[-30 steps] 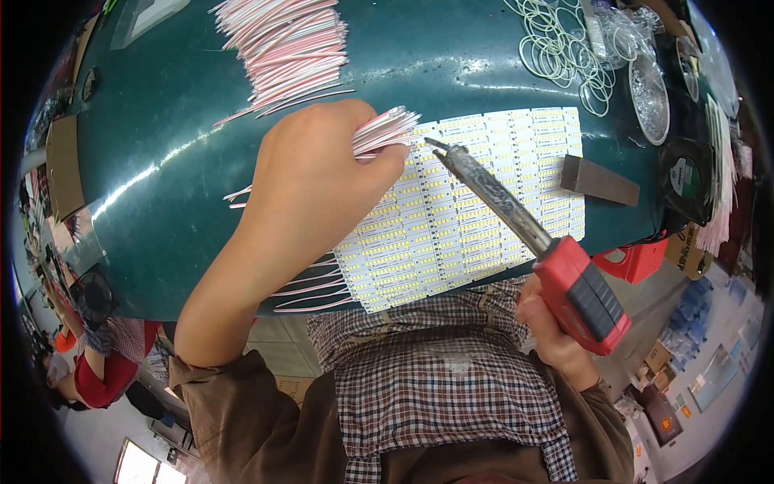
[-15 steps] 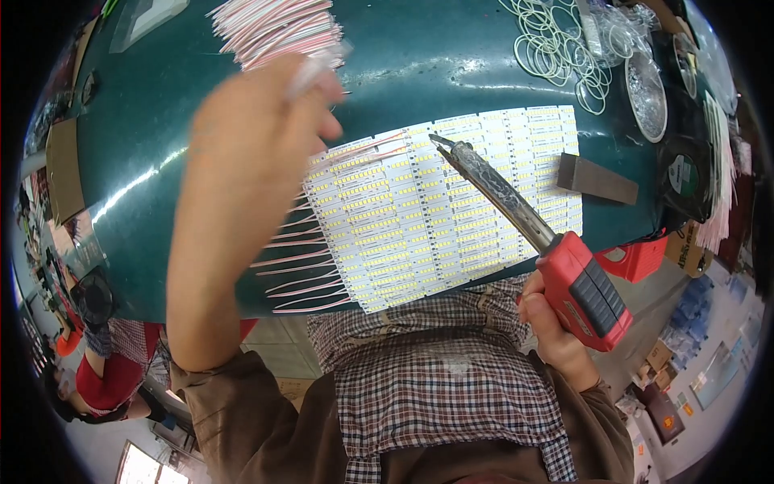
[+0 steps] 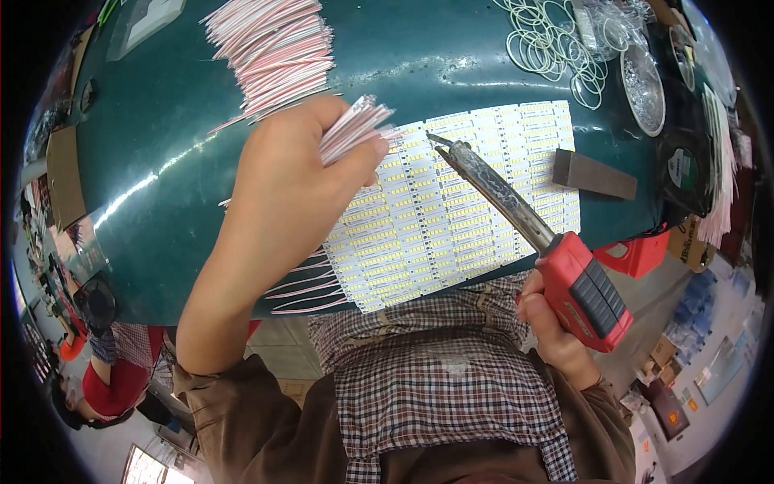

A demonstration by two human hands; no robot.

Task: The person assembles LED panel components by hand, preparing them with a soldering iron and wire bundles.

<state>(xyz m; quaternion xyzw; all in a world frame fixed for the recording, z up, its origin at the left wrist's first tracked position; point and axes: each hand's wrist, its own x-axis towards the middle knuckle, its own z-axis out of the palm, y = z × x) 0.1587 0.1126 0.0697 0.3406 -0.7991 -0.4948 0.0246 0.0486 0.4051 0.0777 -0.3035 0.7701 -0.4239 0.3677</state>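
Observation:
A bundle of short red-and-white wires is closed in my left hand, held over the upper left corner of the white LED board sheet. Wires stick out from the board's left edge; some are hidden behind my left forearm. My right hand is wrapped round the red and black handle of a soldering gun. Its long metal barrel slants up to the left, and the tip is over the upper part of the board, near the wire bundle. I cannot tell whether the tip touches the board.
A pile of red-and-white wires lies on the green table beyond my left hand. A grey-brown block rests on the board's right edge. Coiled pale cord, a metal dish and a dark fan are at the right.
My left hand has come away from the wire pile, nearer and to the right, with the bundle now plainly visible in it. The soldering gun has stayed almost still.

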